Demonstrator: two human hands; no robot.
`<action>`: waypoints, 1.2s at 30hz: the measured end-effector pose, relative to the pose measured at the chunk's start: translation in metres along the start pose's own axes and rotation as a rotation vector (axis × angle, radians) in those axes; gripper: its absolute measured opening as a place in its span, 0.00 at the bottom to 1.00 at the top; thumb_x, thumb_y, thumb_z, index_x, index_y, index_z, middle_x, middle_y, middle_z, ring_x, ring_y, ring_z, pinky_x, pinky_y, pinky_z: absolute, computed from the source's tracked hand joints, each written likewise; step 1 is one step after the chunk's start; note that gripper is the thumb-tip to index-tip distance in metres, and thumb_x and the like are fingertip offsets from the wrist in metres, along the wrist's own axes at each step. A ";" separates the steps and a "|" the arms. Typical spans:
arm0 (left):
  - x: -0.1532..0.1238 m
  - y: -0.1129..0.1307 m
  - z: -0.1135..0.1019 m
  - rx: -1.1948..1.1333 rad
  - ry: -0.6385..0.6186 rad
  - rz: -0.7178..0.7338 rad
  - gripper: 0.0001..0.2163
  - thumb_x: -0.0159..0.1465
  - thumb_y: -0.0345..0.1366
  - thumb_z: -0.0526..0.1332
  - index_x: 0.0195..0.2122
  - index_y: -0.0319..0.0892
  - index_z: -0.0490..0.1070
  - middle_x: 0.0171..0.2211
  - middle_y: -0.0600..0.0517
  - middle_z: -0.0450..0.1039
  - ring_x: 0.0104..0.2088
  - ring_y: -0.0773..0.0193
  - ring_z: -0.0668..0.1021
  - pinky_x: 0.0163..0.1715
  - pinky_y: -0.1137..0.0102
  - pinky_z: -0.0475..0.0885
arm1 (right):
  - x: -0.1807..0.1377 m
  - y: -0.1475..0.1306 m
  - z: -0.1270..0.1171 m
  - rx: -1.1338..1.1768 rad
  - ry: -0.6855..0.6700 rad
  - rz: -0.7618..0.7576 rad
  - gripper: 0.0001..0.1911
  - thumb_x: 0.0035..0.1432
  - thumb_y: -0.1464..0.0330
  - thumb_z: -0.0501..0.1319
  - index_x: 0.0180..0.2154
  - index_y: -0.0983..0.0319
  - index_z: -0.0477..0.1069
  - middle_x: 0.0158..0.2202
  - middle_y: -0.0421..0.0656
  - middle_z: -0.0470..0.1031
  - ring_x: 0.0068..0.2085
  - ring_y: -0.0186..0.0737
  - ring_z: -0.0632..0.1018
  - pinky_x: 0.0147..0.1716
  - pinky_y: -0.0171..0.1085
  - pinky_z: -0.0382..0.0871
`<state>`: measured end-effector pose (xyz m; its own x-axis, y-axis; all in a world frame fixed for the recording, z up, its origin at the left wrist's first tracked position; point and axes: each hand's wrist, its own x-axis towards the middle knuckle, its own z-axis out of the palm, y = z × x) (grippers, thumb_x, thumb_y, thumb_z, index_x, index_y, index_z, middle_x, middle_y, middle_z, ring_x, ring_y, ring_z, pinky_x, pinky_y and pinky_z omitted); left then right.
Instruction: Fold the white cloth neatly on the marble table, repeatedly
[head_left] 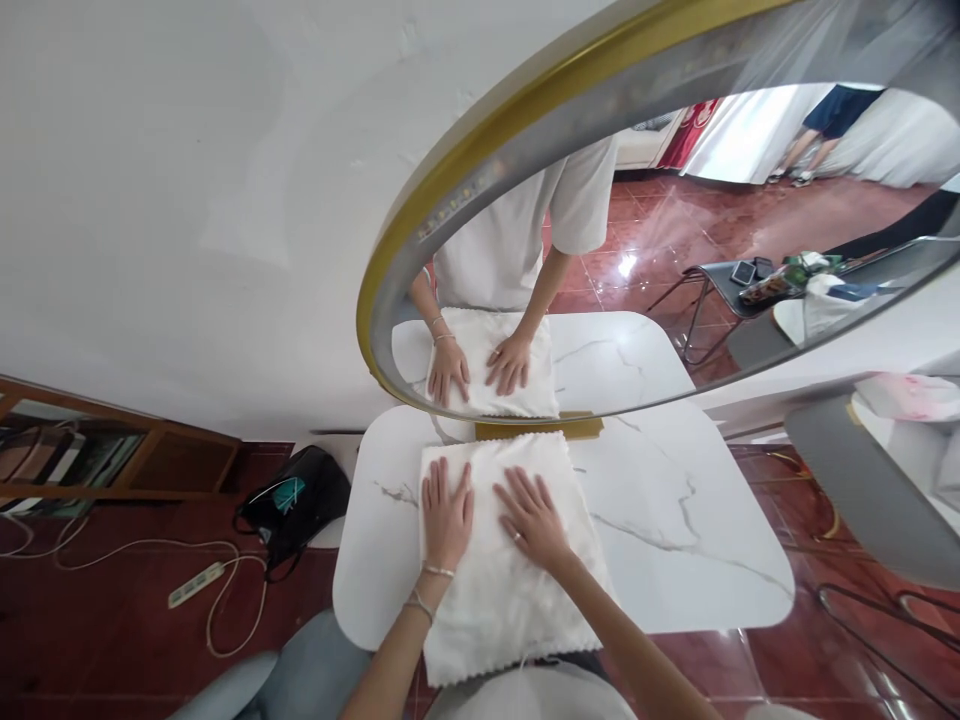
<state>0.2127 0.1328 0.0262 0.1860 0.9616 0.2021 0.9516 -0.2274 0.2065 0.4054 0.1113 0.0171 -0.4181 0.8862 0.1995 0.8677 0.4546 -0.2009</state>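
A white square cloth (499, 590) with a zigzag edge lies flat on the white marble table (675, 530), its near edge hanging over the front. My left hand (447, 512) presses flat on the cloth's upper left part, fingers stretched out and together. My right hand (532, 515) lies flat beside it, fingers spread, a ring on one finger. Bracelets circle my left wrist. Neither hand holds anything.
A round gold-framed mirror (480, 180) stands at the table's back edge against the white wall and reflects my hands and the cloth. A black bag (296, 500) and a power strip (196, 584) with cables lie on the red floor at left. A grey chair (870, 490) stands right.
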 end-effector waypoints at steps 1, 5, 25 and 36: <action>-0.007 0.012 0.001 -0.022 -0.014 0.036 0.23 0.68 0.39 0.51 0.65 0.52 0.54 0.69 0.46 0.42 0.67 0.46 0.50 0.61 0.47 0.54 | -0.018 0.008 -0.005 -0.029 0.007 0.052 0.28 0.66 0.61 0.49 0.66 0.55 0.48 0.68 0.46 0.46 0.68 0.48 0.49 0.63 0.54 0.45; -0.002 0.068 0.012 -0.124 -0.132 0.300 0.25 0.67 0.47 0.51 0.65 0.56 0.52 0.69 0.49 0.43 0.67 0.46 0.50 0.61 0.39 0.44 | -0.065 0.046 -0.017 -0.102 0.046 0.237 0.29 0.66 0.60 0.48 0.66 0.54 0.46 0.68 0.47 0.46 0.67 0.48 0.52 0.62 0.53 0.47; 0.003 0.002 -0.008 -0.008 -0.137 0.198 0.24 0.66 0.44 0.53 0.64 0.53 0.56 0.67 0.47 0.49 0.66 0.51 0.54 0.63 0.47 0.45 | 0.018 -0.020 0.013 0.022 0.051 0.425 0.26 0.67 0.61 0.46 0.63 0.61 0.55 0.66 0.50 0.51 0.67 0.49 0.50 0.58 0.57 0.51; -0.126 -0.007 -0.035 0.017 -0.073 0.155 0.26 0.64 0.46 0.55 0.64 0.53 0.56 0.66 0.47 0.52 0.65 0.50 0.57 0.61 0.51 0.56 | -0.081 -0.082 -0.011 0.042 -0.021 -0.012 0.37 0.61 0.51 0.53 0.67 0.55 0.45 0.68 0.48 0.46 0.67 0.55 0.49 0.63 0.59 0.40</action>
<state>0.1743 0.0081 0.0328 0.3476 0.9239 0.1601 0.9141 -0.3719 0.1615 0.3716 0.0012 0.0283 -0.4346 0.8820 0.1822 0.8507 0.4685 -0.2386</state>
